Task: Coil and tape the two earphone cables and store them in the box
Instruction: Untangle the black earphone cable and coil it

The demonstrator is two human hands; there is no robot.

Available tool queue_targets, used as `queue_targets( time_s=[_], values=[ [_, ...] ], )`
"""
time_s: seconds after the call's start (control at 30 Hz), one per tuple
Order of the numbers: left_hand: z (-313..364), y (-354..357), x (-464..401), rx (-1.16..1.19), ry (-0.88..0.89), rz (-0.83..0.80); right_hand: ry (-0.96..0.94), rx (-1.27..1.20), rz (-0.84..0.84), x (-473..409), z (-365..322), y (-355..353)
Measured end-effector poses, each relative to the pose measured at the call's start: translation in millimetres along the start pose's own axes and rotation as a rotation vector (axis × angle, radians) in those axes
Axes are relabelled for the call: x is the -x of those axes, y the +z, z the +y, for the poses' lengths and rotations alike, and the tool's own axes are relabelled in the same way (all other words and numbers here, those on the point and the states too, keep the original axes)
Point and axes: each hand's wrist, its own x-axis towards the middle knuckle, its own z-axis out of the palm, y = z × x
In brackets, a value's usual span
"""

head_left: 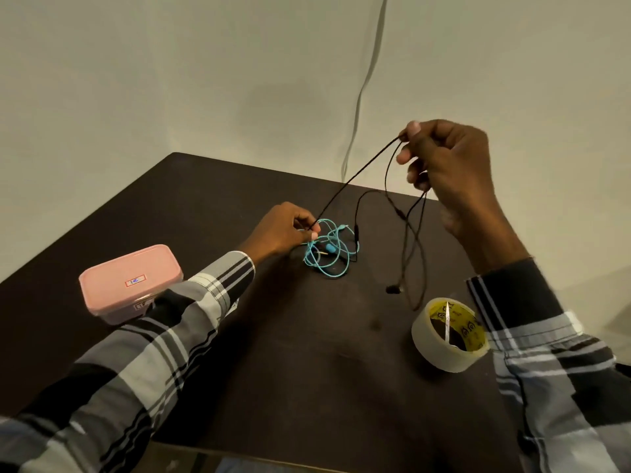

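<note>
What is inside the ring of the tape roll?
Inside the tape roll a pale, narrow strip, probably the loose tape end, crosses the opening, over the yellow printed core and the dark table. What lies beneath the roll's wall is covered.

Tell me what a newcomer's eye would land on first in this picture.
First, the black earphone cable stretched taut in the air between the raised right hand, which pinches it with loops hanging down, and the left hand, which pinches it low over the dark table. Next, the tangled turquoise earphone cable lying by the left hand. Then the closed pink box at the table's left and the tape roll at its right.
</note>
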Motion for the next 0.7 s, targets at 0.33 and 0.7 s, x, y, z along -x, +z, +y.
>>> queue_targets(
  time_s=[0.33, 0.7],
  values=[
    [-20.4, 30.8, -20.3, -0.088, -0.026, 0.165, -0.100, -0.036, 0.122, -19.6, -14.9, -25.2],
    [-32.8, 18.4, -51.2, -0.137, -0.131, 0.192, -0.101, -0.076, 0.275, -38.0, -0.8, -26.7]
  ],
)
